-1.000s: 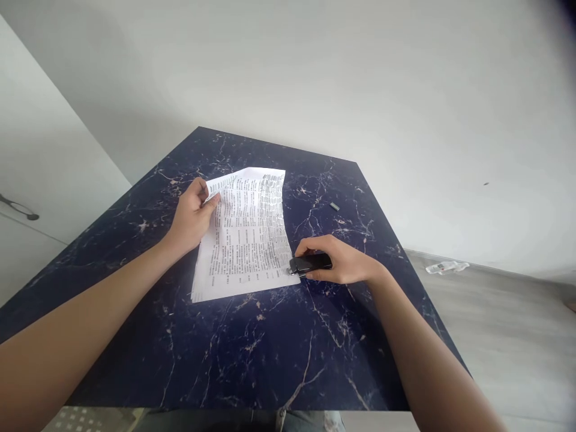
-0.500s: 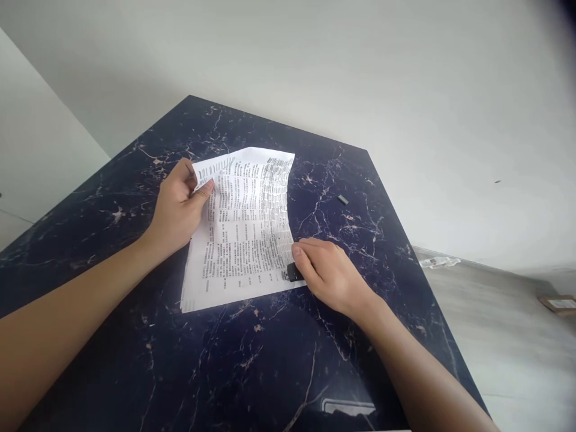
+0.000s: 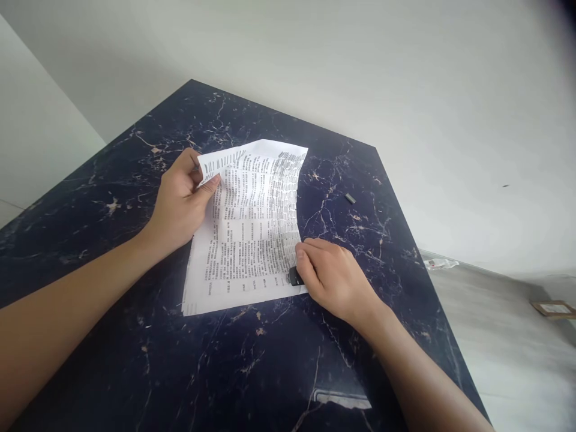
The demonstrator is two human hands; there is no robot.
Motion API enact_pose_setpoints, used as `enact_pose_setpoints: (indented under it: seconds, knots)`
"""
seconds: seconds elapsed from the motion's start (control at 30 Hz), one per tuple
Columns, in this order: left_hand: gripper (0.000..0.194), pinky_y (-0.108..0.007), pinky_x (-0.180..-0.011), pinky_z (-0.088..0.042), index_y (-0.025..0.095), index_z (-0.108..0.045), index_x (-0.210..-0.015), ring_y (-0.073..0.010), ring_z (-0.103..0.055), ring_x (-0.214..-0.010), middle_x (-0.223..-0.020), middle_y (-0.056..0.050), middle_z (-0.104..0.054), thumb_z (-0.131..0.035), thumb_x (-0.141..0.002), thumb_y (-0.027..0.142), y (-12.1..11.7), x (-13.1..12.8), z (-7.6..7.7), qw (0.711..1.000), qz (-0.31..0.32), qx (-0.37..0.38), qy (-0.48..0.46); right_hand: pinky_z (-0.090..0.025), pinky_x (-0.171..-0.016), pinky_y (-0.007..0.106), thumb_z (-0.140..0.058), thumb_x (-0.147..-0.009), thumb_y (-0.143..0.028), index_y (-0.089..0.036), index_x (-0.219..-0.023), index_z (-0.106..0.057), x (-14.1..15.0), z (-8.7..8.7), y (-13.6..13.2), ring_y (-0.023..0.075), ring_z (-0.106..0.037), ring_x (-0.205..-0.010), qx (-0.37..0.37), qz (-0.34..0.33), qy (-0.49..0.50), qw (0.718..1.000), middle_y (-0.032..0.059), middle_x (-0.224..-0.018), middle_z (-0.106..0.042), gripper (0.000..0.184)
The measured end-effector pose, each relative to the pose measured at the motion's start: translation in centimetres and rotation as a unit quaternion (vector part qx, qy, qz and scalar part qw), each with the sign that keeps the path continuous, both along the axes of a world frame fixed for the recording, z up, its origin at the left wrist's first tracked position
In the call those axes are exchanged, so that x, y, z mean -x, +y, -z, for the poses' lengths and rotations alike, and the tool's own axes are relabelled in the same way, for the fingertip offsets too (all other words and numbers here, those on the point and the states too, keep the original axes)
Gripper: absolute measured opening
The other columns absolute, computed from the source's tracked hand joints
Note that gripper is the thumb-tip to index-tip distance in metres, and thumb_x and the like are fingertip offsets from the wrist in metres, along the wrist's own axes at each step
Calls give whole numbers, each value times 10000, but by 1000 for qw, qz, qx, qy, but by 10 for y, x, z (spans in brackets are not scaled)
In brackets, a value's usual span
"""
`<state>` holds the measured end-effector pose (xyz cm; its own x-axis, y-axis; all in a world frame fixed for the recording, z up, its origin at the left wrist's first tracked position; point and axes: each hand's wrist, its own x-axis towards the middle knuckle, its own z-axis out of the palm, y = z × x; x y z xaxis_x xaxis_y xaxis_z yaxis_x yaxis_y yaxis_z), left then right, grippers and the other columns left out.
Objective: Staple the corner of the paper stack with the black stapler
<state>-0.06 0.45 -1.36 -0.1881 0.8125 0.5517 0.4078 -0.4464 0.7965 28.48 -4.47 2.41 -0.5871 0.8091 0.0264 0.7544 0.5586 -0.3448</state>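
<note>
A few printed paper sheets (image 3: 252, 234) lie over the table, their far part lifted and curved. My left hand (image 3: 182, 195) pinches the far left corner, thumb on top and fingers behind. At the near right corner, my right hand (image 3: 333, 276) is wrapped around a small black stapler (image 3: 295, 276), and only its front end shows over the paper's edge. The rest of the stapler is hidden in my palm. A short grey strip that looks like staples (image 3: 350, 198) lies on the table to the right of the sheets.
The dark blue marbled table (image 3: 234, 366) has angled edges and meets a pale wall (image 3: 337, 66) at the back. On the floor at right are a clear plastic wrapper (image 3: 441, 264) and a brown flat item (image 3: 553, 309). A bright reflection shows near the table's front.
The view has shifted slightly. The sheets stay in both hands, and their lifted far part looks a little more to the right. The stapler's front end now appears darker, with less metal showing.
</note>
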Motion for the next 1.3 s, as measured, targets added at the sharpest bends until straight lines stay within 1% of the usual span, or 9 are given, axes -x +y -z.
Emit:
enact_pose_setpoints:
  seconds: [0.13,0.23,0.37,0.47,0.57,0.77,0.93,1.13,1.3]
  knots:
    - [263,-318,-729,-590,186,-510,-837,-166,-639,-841,-866,-13,-588,-643,-953,380,1,-1,2,1000,-4,-10,1,-261,-573,338,-351,-1035,-295,-195,-681,-433,3,-1,-1,148,-441,-618,-14,-6,-23,1000,33,-672,-515,377]
    - [246,-333,-740,-590,190,-519,-833,-167,-639,-833,-855,-10,-576,-648,-950,364,1,-1,1,1000,-11,-6,4,-264,-575,343,-346,-1036,-289,-199,-684,-428,3,-2,-1,152,-452,-621,-8,-11,-26,1000,34,-673,-527,373]
    - [242,-392,-802,-601,205,-532,-846,-220,-665,-943,-878,-13,-591,-671,-929,384,-1,-3,-1,1000,-6,18,-19,-276,-571,346,-348,-1033,-255,-205,-679,-411,0,-2,0,147,-455,-608,12,-20,-11,1000,28,-664,-524,363]
    - [260,-427,-839,-606,218,-529,-855,-254,-673,-1021,-901,-11,-617,-686,-912,418,-3,-3,-2,998,9,42,-40,-272,-566,347,-355,-1029,-252,-204,-671,-398,1,-2,1,144,-445,-598,9,-16,-14,1000,24,-657,-516,363]
    - [272,-424,-837,-611,220,-522,-851,-254,-681,-1022,-903,-7,-627,-677,-916,434,-3,-3,-2,998,14,51,-39,-254,-558,349,-361,-1024,-263,-203,-670,-388,2,-1,0,144,-434,-593,-2,-9,-29,1000,26,-659,-517,360]
    - [303,-419,-808,-626,219,-526,-855,-266,-685,-1025,-906,-9,-635,-684,-902,474,-2,-2,0,998,10,47,-39,-245,-550,348,-366,-1027,-266,-204,-674,-388,2,-1,0,147,-439,-591,7,-10,-29,1000,28,-662,-520,359]
    - [279,-433,-839,-617,222,-530,-868,-266,-685,-1022,-894,-2,-634,-724,-882,421,-1,-1,1,995,15,60,-75,-257,-548,345,-353,-1035,-265,-204,-664,-398,1,-1,1,147,-443,-588,15,-10,-21,1000,26,-648,-509,378]
    - [263,-428,-830,-617,226,-532,-873,-259,-690,-1013,-900,3,-636,-724,-884,406,-1,-1,2,994,14,63,-85,-256,-553,346,-351,-1030,-280,-199,-677,-455,3,-1,0,156,-444,-591,-14,-10,-50,999,41,-661,-528,377]
    - [252,-402,-815,-605,232,-521,-861,-235,-691,-974,-886,3,-639,-682,-914,418,-1,0,3,997,3,59,-60,-274,-599,347,-373,-1016,-309,-182,-778,-560,14,8,-7,201,-488,-673,-92,8,-110,990,95,-748,-579,328]
